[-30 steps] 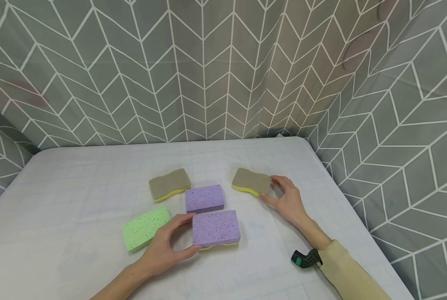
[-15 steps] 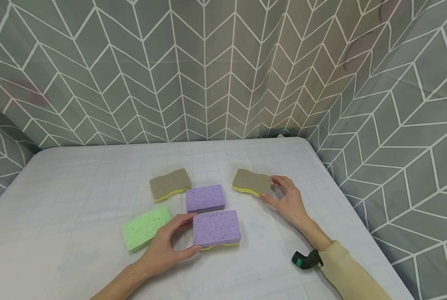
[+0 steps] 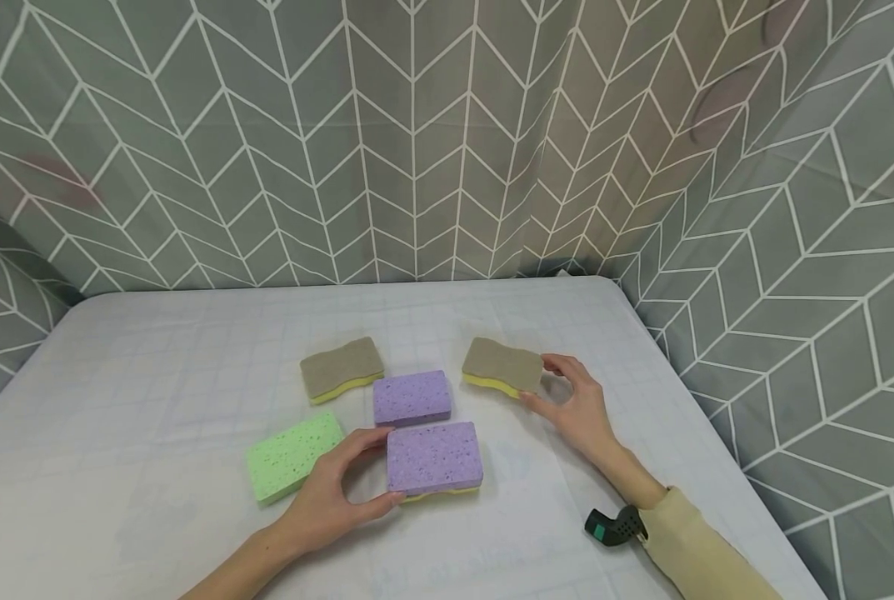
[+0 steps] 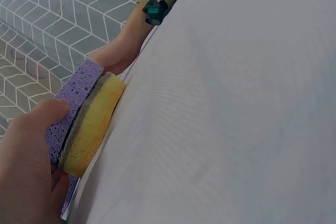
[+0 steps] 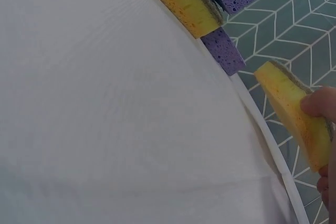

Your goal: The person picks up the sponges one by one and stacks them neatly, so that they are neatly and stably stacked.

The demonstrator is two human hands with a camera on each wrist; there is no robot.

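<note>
In the head view my left hand holds a purple sponge by its left end, thumb on the near edge and fingers at the far edge. Under that sponge lies a yellow sponge with a grey scouring layer, clearest in the left wrist view. Farther right, my right hand pinches the right end of a yellow scrub sponge, its grey-brown scouring side facing up. The right wrist view shows the thumb against that sponge's edge.
Just behind the stacked pair lies another purple sponge. A second yellow scrub sponge sits at the back left, and a green sponge beside my left hand. The white-covered table meets patterned curtains at back and right.
The scrub sponge in my right hand has shifted very slightly left. My left hand and the other sponges hold their places.
</note>
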